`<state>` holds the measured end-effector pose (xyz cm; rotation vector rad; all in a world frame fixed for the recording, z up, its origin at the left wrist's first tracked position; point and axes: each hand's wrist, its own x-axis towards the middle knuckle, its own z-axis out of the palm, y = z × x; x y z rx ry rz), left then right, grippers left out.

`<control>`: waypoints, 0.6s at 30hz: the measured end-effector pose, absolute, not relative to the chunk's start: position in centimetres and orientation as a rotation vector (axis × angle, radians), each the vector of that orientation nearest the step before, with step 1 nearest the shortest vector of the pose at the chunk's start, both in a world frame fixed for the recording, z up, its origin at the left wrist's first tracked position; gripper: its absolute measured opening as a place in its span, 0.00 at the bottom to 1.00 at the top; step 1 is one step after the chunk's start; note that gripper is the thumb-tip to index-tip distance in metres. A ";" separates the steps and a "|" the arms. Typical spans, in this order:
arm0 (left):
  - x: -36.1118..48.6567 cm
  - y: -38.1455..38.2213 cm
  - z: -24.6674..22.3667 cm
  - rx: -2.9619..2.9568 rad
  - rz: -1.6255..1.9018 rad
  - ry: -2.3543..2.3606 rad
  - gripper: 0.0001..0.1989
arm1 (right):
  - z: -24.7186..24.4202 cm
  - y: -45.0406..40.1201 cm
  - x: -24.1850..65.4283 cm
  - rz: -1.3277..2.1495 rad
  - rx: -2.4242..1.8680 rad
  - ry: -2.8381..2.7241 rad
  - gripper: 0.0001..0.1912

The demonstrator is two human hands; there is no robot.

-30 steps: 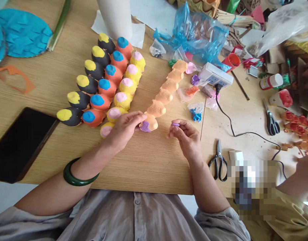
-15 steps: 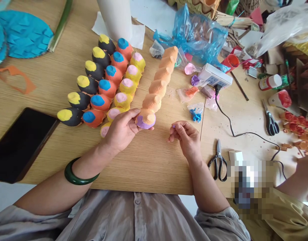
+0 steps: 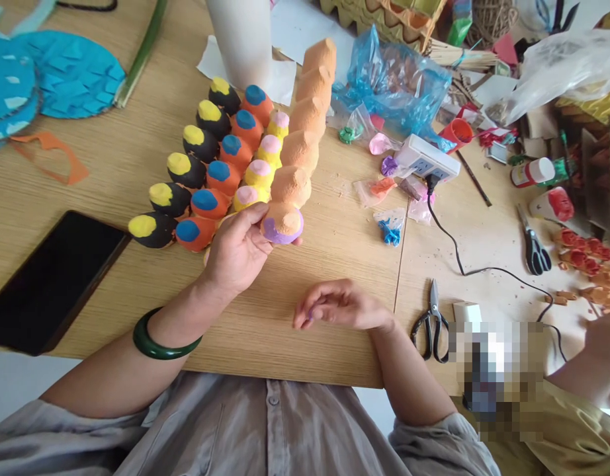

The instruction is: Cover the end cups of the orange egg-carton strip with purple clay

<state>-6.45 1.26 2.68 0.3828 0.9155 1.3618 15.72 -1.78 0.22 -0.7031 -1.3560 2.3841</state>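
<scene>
My left hand [image 3: 240, 248] grips the near end of an orange egg-carton strip [image 3: 301, 151], a row of bumps that slants up and away from me. Purple clay [image 3: 284, 235] covers part of the nearest bump. Pinched in the fingers of my right hand [image 3: 342, 305] is a small bit of purple clay [image 3: 311, 313], held low over the table, apart from the strip. Left of the strip lie a black strip with yellow tops [image 3: 186, 170], an orange-red strip with blue tops [image 3: 220, 173] and a yellow strip with pink tops [image 3: 259, 173], partly covered by the held one.
A dark tablet [image 3: 57, 277] lies at left. Clay packets, including blue clay [image 3: 389, 231], sit near a white power strip [image 3: 427, 158] with a black cord. Scissors [image 3: 431, 324] rest right of my arm. At far right shows another person's arm [image 3: 590, 357].
My left hand has raised and tilted the strip, its far end swinging up and left. My right hand has moved down and left, still pinching the purple bit.
</scene>
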 end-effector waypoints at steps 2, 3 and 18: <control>-6.5 1.3 3.0 0.388 1.378 0.876 0.13 | -0.2 -2.1 15.0 2.271 -0.760 -1.544 0.15; -6.6 1.2 3.2 0.393 1.385 0.865 0.12 | -0.5 -2.0 14.7 2.147 -0.813 -1.609 0.15; -6.8 1.5 3.1 0.500 1.390 1.011 0.09 | -1.8 12.5 13.7 1.357 -0.983 -1.362 0.23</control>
